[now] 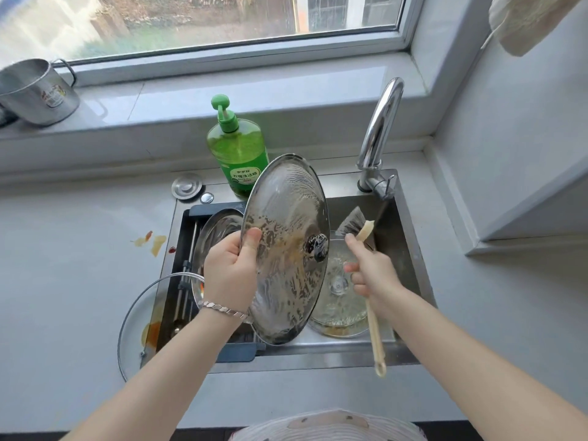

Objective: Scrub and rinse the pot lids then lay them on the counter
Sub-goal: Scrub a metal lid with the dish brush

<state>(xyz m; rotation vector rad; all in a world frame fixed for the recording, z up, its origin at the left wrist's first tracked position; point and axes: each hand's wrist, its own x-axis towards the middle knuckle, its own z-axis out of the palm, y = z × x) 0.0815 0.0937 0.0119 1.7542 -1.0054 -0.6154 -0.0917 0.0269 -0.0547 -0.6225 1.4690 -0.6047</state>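
1. left hand (230, 272) grips the rim of the steel lid (286, 218), thumb on the knob side and fingers curled behind. the lid is held tilted on edge above the sink (410, 249).
2. right hand (370, 275) is wrapped round the brush (374, 329) handle. bristles point up, just right of the lid, not touching it.
3. progress: the held lid is streaked with suds and brown residue. judged mid-scrub, not rinsed.
4. left to do: a small glass lid (337, 300) lies in the basin, a second steel lid (219, 230) sits in the rack, and a large glass lid (133, 329) smeared orange overhangs the sink edge. none looks finished.
5. faucet (378, 128): possibly a thin stream, cannot tell.
6. surface: pale grey counter (63, 281) with food scraps (152, 243). a soap bottle (238, 154) stands behind the sink and a steel mug (35, 93) on the sill, in daylight.
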